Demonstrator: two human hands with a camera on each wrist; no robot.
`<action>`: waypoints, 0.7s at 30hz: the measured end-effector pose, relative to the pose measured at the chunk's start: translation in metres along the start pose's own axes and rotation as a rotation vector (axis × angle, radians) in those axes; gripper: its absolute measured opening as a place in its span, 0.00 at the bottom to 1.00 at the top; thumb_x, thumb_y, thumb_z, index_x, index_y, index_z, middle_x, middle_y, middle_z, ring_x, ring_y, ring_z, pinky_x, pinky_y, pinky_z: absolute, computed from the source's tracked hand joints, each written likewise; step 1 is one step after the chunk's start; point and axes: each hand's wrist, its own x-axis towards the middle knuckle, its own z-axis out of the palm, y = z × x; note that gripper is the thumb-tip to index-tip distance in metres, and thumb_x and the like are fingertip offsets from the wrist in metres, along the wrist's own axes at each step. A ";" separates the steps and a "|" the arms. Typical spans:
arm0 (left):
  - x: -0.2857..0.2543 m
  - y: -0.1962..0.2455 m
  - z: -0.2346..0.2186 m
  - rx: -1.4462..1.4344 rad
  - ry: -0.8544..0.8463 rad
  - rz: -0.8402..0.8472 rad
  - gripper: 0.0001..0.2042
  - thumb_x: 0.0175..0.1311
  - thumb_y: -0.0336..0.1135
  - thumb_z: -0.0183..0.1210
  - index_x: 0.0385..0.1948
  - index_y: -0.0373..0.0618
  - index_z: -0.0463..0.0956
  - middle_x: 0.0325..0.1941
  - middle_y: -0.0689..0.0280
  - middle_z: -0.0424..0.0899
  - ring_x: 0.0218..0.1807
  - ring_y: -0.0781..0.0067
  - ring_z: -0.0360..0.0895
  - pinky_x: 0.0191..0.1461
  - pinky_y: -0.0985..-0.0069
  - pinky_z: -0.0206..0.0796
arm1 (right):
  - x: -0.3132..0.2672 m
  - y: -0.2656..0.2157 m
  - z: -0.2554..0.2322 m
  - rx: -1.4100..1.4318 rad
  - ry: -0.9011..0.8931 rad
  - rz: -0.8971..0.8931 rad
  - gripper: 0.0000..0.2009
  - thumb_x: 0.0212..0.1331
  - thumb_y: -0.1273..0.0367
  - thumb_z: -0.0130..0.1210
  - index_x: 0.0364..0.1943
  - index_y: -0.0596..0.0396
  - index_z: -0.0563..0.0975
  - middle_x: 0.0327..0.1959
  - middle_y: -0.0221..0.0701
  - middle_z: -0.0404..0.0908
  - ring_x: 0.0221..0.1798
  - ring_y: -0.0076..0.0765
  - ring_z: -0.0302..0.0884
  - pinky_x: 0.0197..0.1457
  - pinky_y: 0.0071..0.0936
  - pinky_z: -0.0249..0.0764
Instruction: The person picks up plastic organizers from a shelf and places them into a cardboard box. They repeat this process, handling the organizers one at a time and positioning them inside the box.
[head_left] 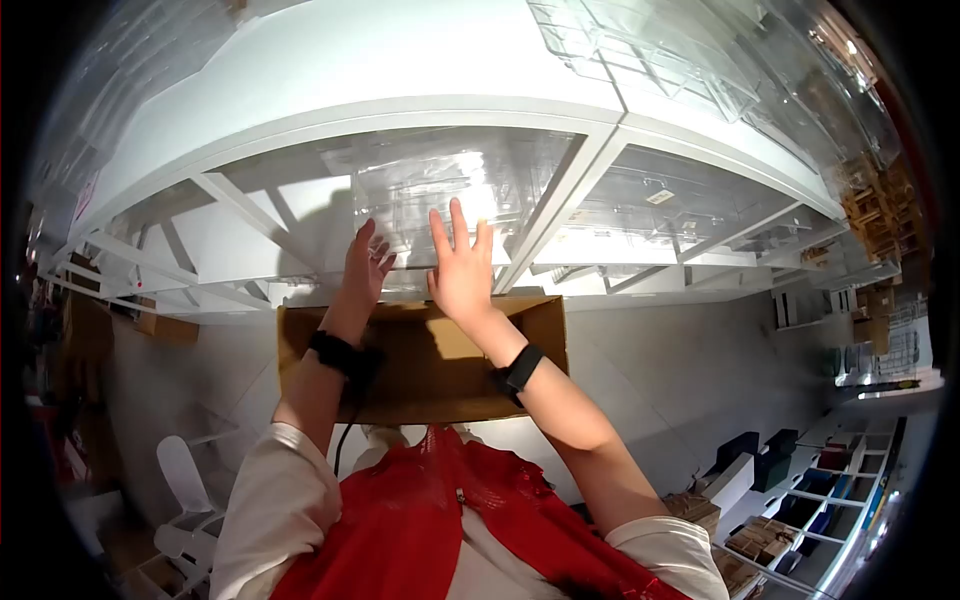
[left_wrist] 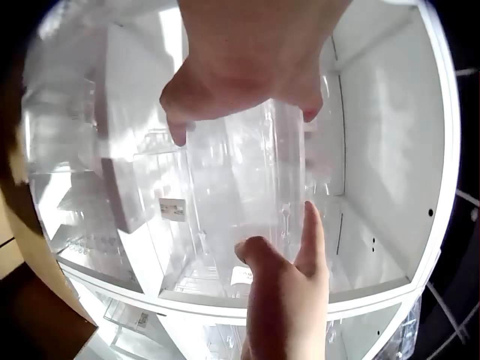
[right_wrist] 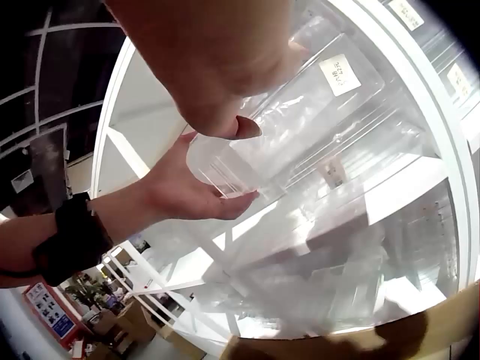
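Observation:
A clear plastic box (left_wrist: 232,165) sits in a white shelf compartment, with both of my hands at it. My left hand (head_left: 365,268) spans one end of the box, and its thumb and fingers grip opposite sides in the right wrist view. My right hand (head_left: 465,275) lies against the box with its fingers straight and spread. In the left wrist view, the thumb and a finger of that hand point along the box. A white label (right_wrist: 340,75) with printing sticks to clear plastic beside the hands.
An open cardboard box (head_left: 420,395) stands below my forearms, in front of the shelf. White shelf dividers (head_left: 560,200) separate neighbouring compartments holding more clear plastic containers (head_left: 670,195). A wire rack (head_left: 640,45) lies on the shelf top. A white chair (head_left: 180,475) stands behind on the left.

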 end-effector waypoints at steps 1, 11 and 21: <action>-0.004 -0.004 -0.014 -0.073 -0.023 0.036 0.34 0.50 0.51 0.57 0.56 0.46 0.52 0.56 0.62 0.57 0.57 0.68 0.55 0.60 0.67 0.48 | -0.006 -0.006 0.000 0.005 -0.014 -0.033 0.35 0.36 0.74 0.56 0.57 0.51 0.58 0.62 0.41 0.47 0.60 0.63 0.44 0.60 0.55 0.48; -0.109 0.014 -0.138 0.033 -0.162 0.414 0.32 0.52 0.44 0.54 0.58 0.42 0.51 0.57 0.64 0.60 0.58 0.69 0.58 0.63 0.63 0.49 | -0.071 -0.008 -0.007 0.253 0.200 0.018 0.34 0.42 0.68 0.59 0.56 0.59 0.56 0.61 0.48 0.49 0.61 0.57 0.48 0.62 0.52 0.42; -0.153 0.029 -0.240 0.176 -0.250 -0.144 0.27 0.54 0.52 0.48 0.50 0.42 0.63 0.51 0.63 0.68 0.52 0.66 0.65 0.57 0.65 0.56 | -0.119 -0.027 0.011 1.298 -1.088 0.524 0.38 0.47 0.63 0.58 0.60 0.62 0.51 0.60 0.42 0.57 0.61 0.35 0.54 0.62 0.27 0.51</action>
